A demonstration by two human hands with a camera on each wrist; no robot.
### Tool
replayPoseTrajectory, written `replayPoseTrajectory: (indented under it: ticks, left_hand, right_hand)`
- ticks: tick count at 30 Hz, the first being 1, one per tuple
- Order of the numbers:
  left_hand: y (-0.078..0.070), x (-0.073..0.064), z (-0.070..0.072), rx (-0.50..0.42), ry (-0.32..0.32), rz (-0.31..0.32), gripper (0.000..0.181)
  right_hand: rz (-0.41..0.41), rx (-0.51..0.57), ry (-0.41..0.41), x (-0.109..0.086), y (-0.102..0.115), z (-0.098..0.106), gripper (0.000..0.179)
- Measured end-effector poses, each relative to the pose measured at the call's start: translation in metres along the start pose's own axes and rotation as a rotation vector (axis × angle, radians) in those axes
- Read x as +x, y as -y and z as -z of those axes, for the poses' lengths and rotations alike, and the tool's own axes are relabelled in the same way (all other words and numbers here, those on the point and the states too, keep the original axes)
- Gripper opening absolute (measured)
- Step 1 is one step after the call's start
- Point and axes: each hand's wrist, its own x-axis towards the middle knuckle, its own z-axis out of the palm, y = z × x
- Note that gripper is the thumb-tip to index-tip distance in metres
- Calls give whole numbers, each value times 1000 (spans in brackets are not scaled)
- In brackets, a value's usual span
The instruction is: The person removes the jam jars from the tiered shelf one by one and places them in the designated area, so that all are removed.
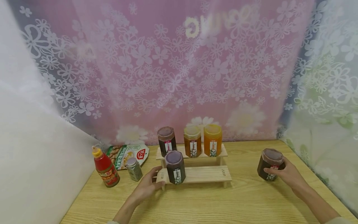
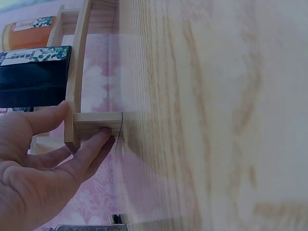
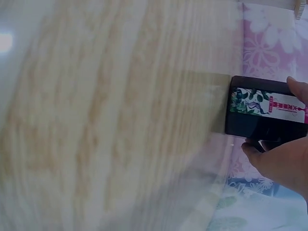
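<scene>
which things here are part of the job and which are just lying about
Likely part of the job:
wooden stand, gripped by the left hand
dark jar, held by the right hand
purple-topped jar on the lower step
brown-topped jar, amber jar and orange jar on the upper step

Seemingly just lying about:
red bottle
small jar
food packet

A wood-grained tabletop (image 1: 207, 205) carries a two-tier wooden stand (image 1: 195, 174), a red sauce bottle (image 1: 107, 169), a small shaker (image 1: 134, 169) and a green-and-white packet (image 1: 126, 153). The stand's upper tier (image 1: 180, 149) holds three jars (image 1: 193, 144), its lower tier (image 1: 208, 175) one dark jar (image 1: 175, 169).
</scene>
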Motion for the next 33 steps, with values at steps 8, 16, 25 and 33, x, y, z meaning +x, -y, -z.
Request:
replayPoseTrajectory:
  ticks: [8, 16, 25, 33]
  left_hand:
    - [2, 0, -1, -8, 7, -2, 68]
    - [3, -1, 0, -12, 5, 1, 69]
    - [0, 0, 0, 12, -2, -4, 68]
    - [1, 0, 0, 1, -1, -7, 69]
  right_hand:
    - [26, 15, -54, -10, 13, 11, 94]
    - [145, 62, -128, -24, 39, 12, 76]
    - [293, 170, -42, -39, 79, -25, 64]
    - [361, 293, 104, -46, 97, -82, 62]
